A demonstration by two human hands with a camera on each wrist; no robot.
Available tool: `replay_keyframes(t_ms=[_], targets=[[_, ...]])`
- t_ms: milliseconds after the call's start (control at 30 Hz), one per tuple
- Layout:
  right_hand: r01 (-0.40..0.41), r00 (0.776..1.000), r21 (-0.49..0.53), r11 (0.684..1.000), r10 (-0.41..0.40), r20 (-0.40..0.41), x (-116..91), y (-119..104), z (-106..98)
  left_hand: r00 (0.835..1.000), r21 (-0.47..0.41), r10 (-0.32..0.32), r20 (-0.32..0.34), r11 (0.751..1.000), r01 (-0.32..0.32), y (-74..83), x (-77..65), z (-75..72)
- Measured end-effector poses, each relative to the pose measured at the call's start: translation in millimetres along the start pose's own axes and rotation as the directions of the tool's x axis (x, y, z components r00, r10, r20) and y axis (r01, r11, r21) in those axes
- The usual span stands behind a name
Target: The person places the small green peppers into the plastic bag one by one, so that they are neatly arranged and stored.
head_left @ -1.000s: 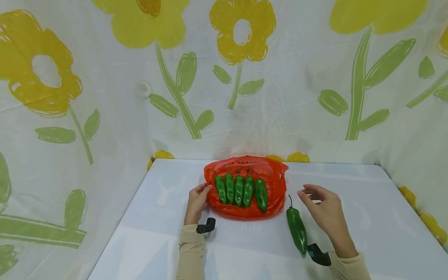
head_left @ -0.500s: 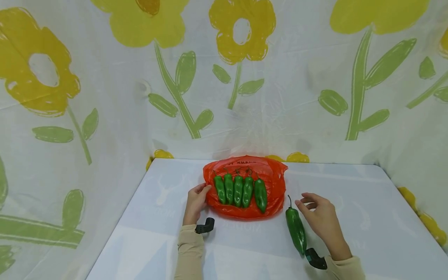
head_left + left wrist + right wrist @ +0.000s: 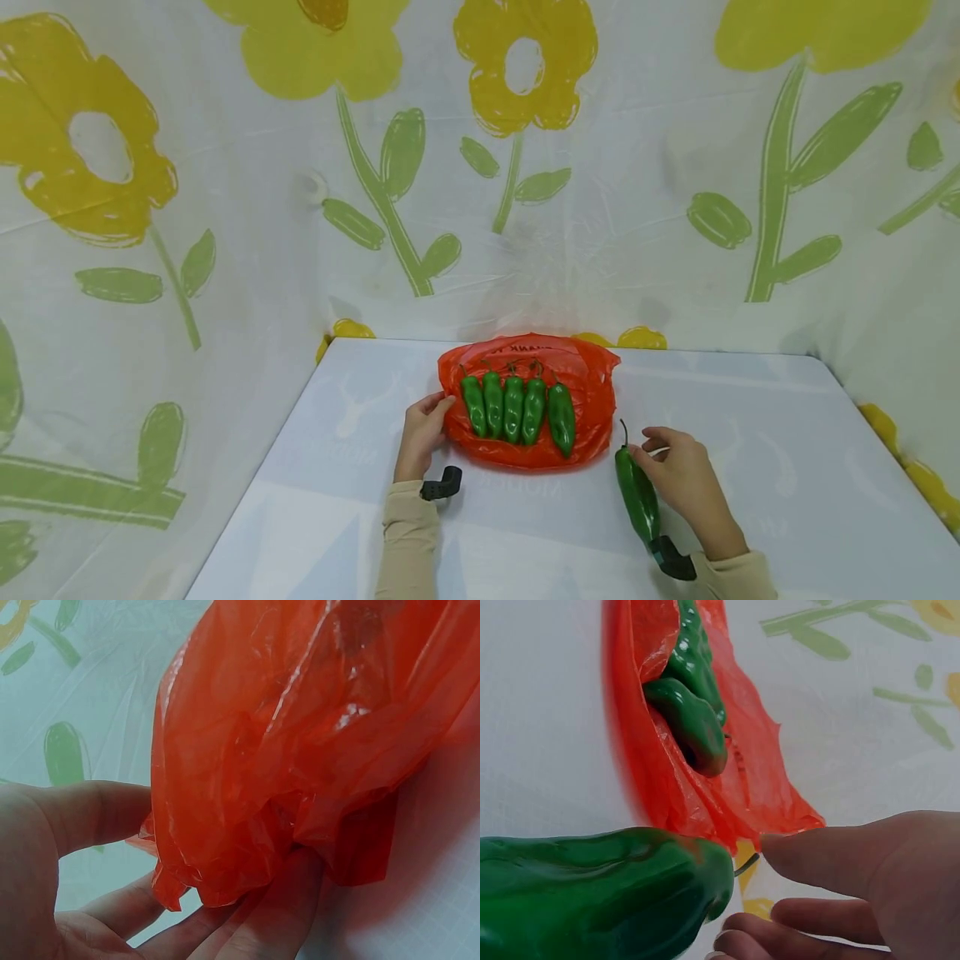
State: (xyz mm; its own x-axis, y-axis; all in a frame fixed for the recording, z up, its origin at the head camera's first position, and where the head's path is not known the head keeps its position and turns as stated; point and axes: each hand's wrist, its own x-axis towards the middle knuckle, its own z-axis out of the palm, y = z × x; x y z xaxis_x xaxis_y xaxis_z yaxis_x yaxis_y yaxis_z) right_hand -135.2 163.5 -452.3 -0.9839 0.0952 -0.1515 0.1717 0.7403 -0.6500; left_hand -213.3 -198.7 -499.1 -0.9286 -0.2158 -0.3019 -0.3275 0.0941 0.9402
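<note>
A red plastic bag [image 3: 592, 367] lies spread at the back of the table, with several green peppers [image 3: 513, 408] side by side in it. My left hand [image 3: 422, 433] pinches the bag's left edge; in the left wrist view the thumb is on one side of the crumpled plastic [image 3: 217, 765] and fingers are underneath. Right of the bag, a single green pepper [image 3: 637, 496] lies on the table, stem pointing away. Beside its stem end is my right hand [image 3: 681, 475], thumb and fingers apart. The right wrist view shows the thumb near the thin stem [image 3: 747, 864], not gripping it.
The white table [image 3: 330, 517] has faint printed patterns. A curtain with yellow flowers [image 3: 525, 67] hangs behind it and at both sides. Each wrist wears a black camera mount, and the right one [image 3: 672, 560] sits close to the loose pepper's lower tip.
My right hand has come down and left toward the stem end of the loose pepper. The left hand stays at the bag's edge, and the peppers have not moved.
</note>
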Motion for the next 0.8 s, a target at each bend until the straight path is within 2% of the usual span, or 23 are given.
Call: replay_keyframes(t_ms=[367, 800], targets=[[0.03, 0.996, -0.05, 0.998, -0.025, 0.09, 2.1, 2.0, 1.2, 1.0, 0.005, 0.006, 0.003, 1.0, -0.006, 0.9, 0.4, -0.8], [0.028, 0.984, -0.08, 0.996, -0.014, 0.176, 2.6, 2.0, 1.2, 1.0, 0.0, 0.007, 0.009, 1.0, -0.007, -0.3, -1.2, -1.5]])
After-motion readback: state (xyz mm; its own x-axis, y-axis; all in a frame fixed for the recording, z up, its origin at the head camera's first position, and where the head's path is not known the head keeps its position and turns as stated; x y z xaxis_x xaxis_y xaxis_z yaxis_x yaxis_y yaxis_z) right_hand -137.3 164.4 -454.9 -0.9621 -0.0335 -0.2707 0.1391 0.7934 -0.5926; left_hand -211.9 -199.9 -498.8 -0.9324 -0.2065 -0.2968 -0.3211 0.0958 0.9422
